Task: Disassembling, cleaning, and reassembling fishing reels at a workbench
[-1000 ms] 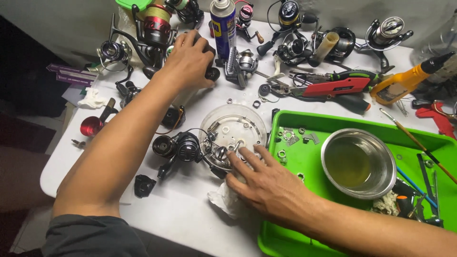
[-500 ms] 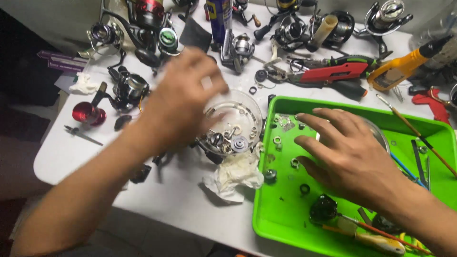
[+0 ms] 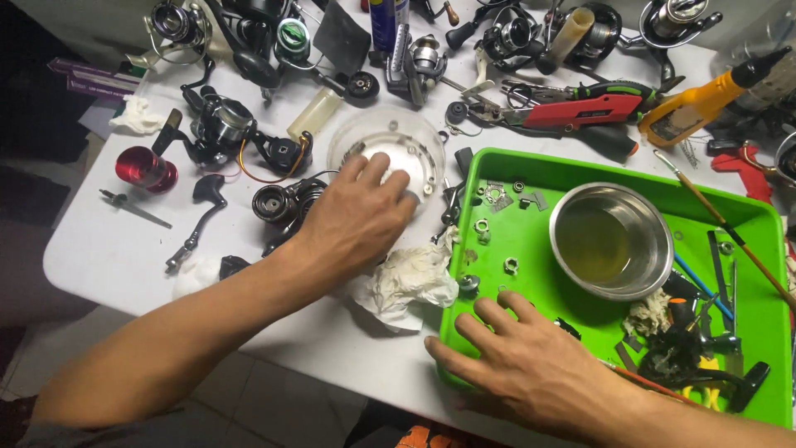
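Head view: your left hand (image 3: 358, 217) lies palm down, fingers loosely spread, over the near rim of the clear round plastic dish (image 3: 385, 149), which sits shallow and see-through on the white table (image 3: 99, 249) just left of the green tray (image 3: 580, 332). Your right hand (image 3: 531, 365) rests flat and spread on the tray's near edge, beside a crumpled rag (image 3: 410, 278).

So the bench (image 3: 108, 249) is plain white with rounded corners, lit pretty bright and even from above. Under its near edge you can see pale tiled floor (image 3: 257, 406) with darker grout lines. Off to the left it drops into dark shadow, can't make out what's there.
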